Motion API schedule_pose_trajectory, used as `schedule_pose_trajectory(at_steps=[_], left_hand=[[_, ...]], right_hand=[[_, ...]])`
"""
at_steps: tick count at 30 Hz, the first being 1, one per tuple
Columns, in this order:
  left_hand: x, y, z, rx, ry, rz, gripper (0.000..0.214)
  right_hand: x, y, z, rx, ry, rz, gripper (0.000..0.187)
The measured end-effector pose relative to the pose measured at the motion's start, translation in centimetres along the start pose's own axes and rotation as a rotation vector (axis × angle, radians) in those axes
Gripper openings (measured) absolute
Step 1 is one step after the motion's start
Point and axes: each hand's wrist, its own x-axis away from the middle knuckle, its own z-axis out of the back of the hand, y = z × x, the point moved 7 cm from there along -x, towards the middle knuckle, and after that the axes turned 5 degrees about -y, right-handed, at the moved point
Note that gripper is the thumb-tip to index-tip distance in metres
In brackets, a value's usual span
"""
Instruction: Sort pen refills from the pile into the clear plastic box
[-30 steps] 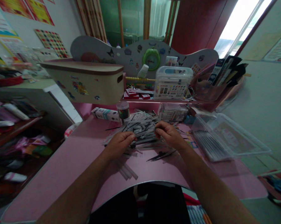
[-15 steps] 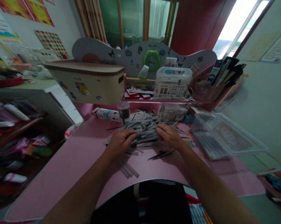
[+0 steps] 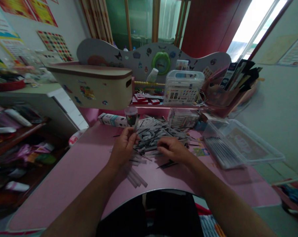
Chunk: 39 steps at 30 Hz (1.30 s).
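A heap of slim grey, white and black pen-like sticks (image 3: 151, 133) lies on the pink desk in the head view. My left hand (image 3: 123, 144) is closed at the heap's left side, pinching one slim grey pen-like stick (image 3: 137, 122) that points up. My right hand (image 3: 173, 149) hovers at the heap's front right with fingers loosely curled and apart; nothing shows in it. Below it lie several dark thin sticks (image 3: 166, 164). Several pale translucent tubes (image 3: 137, 177) lie on the desk near my left wrist.
Behind the heap stand a clear cup (image 3: 131, 115), a white carton (image 3: 113, 120) and a clear plastic box (image 3: 183, 118). At right, an open clear case (image 3: 223, 154) holds a row of grey sticks. A lidded cream bin (image 3: 94, 89) overhangs the desk's back left.
My left hand has turned upward and now holds a stick upright. My right hand has moved slightly left and down, away from the heap's middle, and its pinch has loosened.
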Motion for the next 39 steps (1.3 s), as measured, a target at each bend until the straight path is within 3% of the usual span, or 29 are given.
schedule_pose_trajectory(at_steps=[3,6,11,15,19,25,31,34,39], left_hand=[[-0.2,-0.4,0.7,0.152,0.096,0.022,0.017],[-0.3,-0.9,1.0,0.250,0.134,0.042,0.019],[-0.5,-1.5,1.4,0.364,0.174,0.075,0.022],[-0.4,-1.4,1.4,0.399,0.181,0.088,0.021],[-0.3,-1.3,1.3,0.436,0.186,0.104,0.023],[-0.3,-2.1,1.8,0.488,0.271,0.155,0.027],[-0.4,-2.9,2.4,0.512,0.339,0.174,0.024],[-0.5,-2.8,1.8,0.562,0.297,0.184,0.023],[-0.2,-2.4,1.1,0.603,0.263,0.206,0.028]], right_hand=[[0.1,-1.2,-2.2,0.211,-0.108,0.037,0.006],[0.2,-1.1,-2.8,0.323,-0.099,0.005,0.011],[0.1,0.4,-1.1,0.375,0.042,-0.037,0.026],[0.2,1.2,1.0,0.355,0.180,-0.051,0.024],[0.1,1.2,1.7,0.313,0.162,0.000,0.018],[-0.2,-0.2,-1.9,0.385,0.004,0.099,0.017],[-1.0,-3.2,-5.1,0.533,0.027,0.117,0.035],[-1.7,-3.4,-5.9,0.636,-0.016,0.109,0.033],[-1.9,-2.9,-5.7,0.653,0.017,0.047,0.014]])
